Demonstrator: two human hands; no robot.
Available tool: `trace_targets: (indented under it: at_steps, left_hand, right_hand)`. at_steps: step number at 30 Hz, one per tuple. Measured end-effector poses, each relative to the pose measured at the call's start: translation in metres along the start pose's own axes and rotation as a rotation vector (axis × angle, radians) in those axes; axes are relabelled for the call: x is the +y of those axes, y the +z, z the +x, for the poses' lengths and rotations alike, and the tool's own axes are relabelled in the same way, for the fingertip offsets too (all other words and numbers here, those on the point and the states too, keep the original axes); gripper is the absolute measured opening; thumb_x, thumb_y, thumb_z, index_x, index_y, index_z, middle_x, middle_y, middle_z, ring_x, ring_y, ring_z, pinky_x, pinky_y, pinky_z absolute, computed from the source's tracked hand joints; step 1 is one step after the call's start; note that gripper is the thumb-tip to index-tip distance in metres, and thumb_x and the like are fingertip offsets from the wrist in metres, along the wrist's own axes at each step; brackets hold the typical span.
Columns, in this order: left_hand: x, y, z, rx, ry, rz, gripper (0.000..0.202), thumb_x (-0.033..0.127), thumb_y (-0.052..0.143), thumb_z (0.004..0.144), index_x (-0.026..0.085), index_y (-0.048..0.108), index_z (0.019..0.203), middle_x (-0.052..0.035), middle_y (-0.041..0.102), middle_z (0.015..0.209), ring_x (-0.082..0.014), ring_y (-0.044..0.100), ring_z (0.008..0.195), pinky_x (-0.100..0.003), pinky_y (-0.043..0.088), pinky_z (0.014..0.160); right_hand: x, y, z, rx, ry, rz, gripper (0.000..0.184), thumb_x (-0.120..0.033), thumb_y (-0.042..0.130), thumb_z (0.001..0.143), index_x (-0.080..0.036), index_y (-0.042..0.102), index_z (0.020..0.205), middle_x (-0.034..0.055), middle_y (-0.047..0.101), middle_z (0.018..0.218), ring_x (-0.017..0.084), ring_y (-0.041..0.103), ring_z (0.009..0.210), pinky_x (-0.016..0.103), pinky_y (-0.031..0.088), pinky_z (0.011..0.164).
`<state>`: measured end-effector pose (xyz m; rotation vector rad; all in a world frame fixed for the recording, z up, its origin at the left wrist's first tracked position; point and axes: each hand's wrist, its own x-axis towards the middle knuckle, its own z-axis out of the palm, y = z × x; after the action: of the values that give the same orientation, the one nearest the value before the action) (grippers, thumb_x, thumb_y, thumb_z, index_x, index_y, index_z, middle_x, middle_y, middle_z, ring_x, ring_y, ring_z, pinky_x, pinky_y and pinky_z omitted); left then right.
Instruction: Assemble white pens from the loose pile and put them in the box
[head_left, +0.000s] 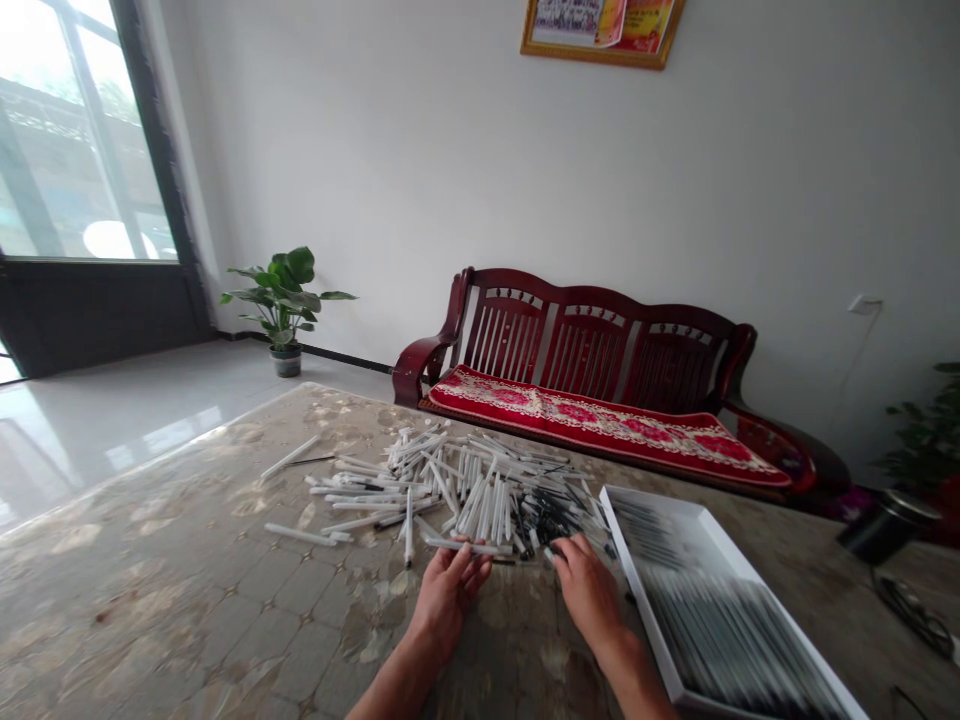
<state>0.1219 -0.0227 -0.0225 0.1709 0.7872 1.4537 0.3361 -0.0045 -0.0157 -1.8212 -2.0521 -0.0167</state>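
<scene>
On the head feed I log the left hand (448,595) and the right hand (586,590) well apart from each other, both at the near edge of a loose heap of white plastic tubes (480,490). The left hand's fingers (459,560) curl over one white tube (480,547) lying across the front of the heap, but I cannot tell if they are clamped on it. The right hand's fingers (571,550) are blurred at the heap's dark-tipped pieces (551,520), and I cannot tell if they grip anything.

The heap lies directly ahead of both hands on a marble-patterned tabletop (225,610). A white tray (640,590) stands just right of the right hand, its rim close beside that wrist, and holds blurred rows of dark-and-white items (720,610). Farther right of the tray sit a black cylindrical container (885,530) and eyeglasses (911,615). Beyond the heap stands a dark red wooden bench (600,340) with a red cushion (600,425).
</scene>
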Motion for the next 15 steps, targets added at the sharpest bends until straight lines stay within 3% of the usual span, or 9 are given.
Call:
trace_targets:
  at_steps: [7, 15]
  left_hand:
    - [0.0, -0.004, 0.003, 0.028, 0.033, -0.02, 0.013, 0.003, 0.06, 0.084, 0.015, 0.056, 0.09, -0.0068, 0.072, 0.082, -0.0152, 0.074, 0.07, -0.024, 0.062, 0.065]
    - [0.0, -0.004, 0.006, 0.037, 0.068, -0.013, 0.014, 0.003, 0.057, 0.086, 0.016, 0.056, 0.093, -0.0065, 0.072, 0.084, -0.0147, 0.073, 0.071, -0.024, 0.061, 0.065]
  right_hand:
    - [-0.007, 0.001, 0.003, -0.09, 0.022, -0.131, 0.024, -0.007, 0.048, 0.087, -0.023, 0.064, 0.095, 0.0053, 0.066, 0.101, 0.018, 0.065, 0.091, 0.025, 0.042, 0.069]
    - [-0.013, 0.001, 0.002, -0.021, -0.011, -0.106, 0.026, -0.011, 0.047, 0.089, -0.026, 0.066, 0.097, 0.0036, 0.066, 0.1, 0.017, 0.065, 0.091, 0.024, 0.044, 0.07]
